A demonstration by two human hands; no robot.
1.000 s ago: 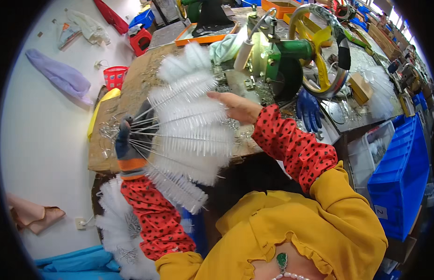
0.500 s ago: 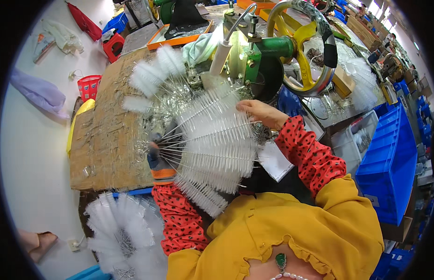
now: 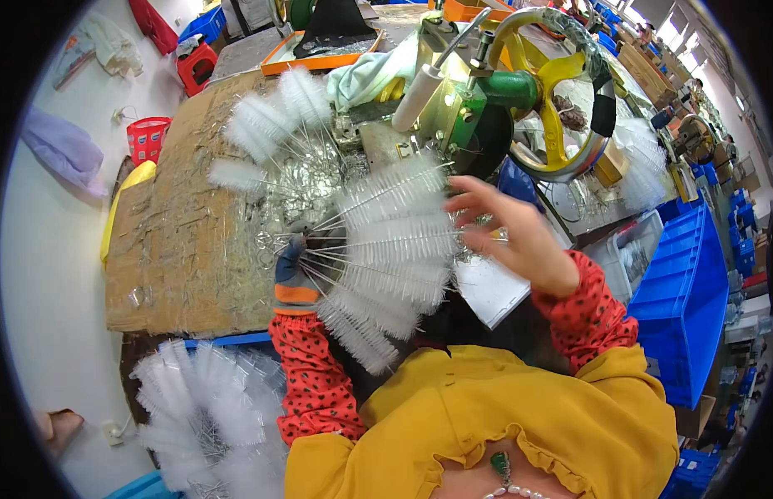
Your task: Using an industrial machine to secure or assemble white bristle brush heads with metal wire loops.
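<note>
My left hand, in a grey and orange work glove, is closed round the wire handles of several white bristle brushes. Their bristle ends fan out to the right across my front. My right hand is bare, with its fingers apart and slightly blurred, just right of the fanned bristles; nothing shows in it. Beyond the fan stands a green hand-wheel press with a yellow-spoked wheel. More white brushes lie on the worktable at the far left of the press.
A cardboard sheet covers the table's left part. Below its edge is a heap of white brushes. A blue crate stands tilted at my right, near a clear plastic bin. An orange-rimmed tray sits at the back.
My right hand has come away from the bristle tips toward the right, and its fingers have spread. My left hand keeps its hold on the brushes. The view has shifted slightly.
</note>
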